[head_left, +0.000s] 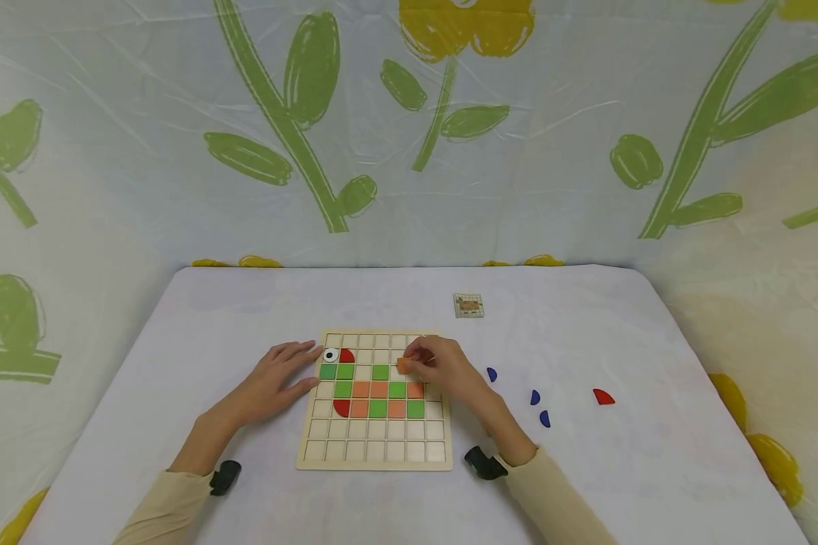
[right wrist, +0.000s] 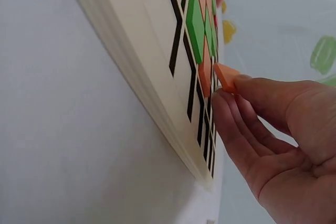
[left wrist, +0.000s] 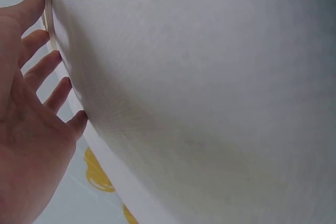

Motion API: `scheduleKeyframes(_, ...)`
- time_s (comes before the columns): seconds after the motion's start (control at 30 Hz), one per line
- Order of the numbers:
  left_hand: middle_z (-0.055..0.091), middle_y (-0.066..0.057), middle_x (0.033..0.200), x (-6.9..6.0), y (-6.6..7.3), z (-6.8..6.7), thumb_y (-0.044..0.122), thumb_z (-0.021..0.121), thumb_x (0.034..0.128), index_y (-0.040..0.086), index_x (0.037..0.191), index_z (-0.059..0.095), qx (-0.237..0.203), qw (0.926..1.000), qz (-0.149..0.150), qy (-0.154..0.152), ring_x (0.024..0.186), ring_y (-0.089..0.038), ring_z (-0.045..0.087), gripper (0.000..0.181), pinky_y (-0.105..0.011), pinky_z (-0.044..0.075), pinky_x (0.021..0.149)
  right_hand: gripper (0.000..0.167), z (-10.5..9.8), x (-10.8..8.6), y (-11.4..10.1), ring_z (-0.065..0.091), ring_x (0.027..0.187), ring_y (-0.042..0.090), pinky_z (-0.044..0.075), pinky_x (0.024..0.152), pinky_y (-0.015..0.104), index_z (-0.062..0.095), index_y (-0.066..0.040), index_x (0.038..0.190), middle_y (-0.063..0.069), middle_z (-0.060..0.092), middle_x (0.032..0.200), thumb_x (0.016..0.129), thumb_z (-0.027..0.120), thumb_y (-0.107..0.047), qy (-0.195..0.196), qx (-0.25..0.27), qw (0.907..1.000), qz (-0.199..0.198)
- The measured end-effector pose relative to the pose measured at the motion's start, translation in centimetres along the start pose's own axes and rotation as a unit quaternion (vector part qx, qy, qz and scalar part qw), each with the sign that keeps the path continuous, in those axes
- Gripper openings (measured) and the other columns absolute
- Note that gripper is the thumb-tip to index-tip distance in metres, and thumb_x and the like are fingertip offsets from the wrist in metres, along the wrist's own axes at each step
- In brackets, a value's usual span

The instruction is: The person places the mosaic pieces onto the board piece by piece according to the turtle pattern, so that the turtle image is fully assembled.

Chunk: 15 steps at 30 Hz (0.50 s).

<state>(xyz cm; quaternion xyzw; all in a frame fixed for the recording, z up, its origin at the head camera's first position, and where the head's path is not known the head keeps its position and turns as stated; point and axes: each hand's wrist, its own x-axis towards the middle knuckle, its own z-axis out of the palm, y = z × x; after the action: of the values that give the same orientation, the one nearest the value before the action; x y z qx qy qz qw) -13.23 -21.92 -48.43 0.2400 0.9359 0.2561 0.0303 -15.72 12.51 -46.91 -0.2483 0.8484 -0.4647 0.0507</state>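
A wooden grid board [head_left: 375,451] lies on the table, with green, orange and red tiles and a round eye piece [head_left: 330,355] set in its squares. Between thumb and fingers my right hand [head_left: 446,367] pinches an orange square tile [head_left: 403,366] over the board's upper right part. The right wrist view shows that orange tile [right wrist: 227,77] tilted, just off the board's surface. At the board's left edge rests my left hand [head_left: 276,384], fingers spread and holding nothing. In the left wrist view, the left hand's fingertips [left wrist: 64,83] touch or nearly touch the edge.
Several blue half-round pieces [head_left: 535,397] lie right of the board. Farther right is a red quarter-round piece [head_left: 603,397]. A small patterned card [head_left: 469,305] lies beyond the board's upper right corner. Flower-printed cloth [head_left: 518,189] hangs behind the table.
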Motion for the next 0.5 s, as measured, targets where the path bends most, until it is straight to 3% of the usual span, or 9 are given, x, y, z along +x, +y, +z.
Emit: scheduleKeyframes(0.5,0.046,-0.019,0.155,-0.1,0.0,-0.2,0.026,0.067,0.1019,0.006,0.152,0.051,0.005,0.9998,0.014,0.01,0.142,-0.044,0.036,0.056,-0.066,0.03,0.114,0.004,1.1,0.3,-1.0,0.058,0.078,0.014,0.051,0.071,0.023,0.072,-0.003,0.1,0.001,0.066,0.087,0.097,0.071,-0.006,-0.043,-0.03,0.9984,0.018)
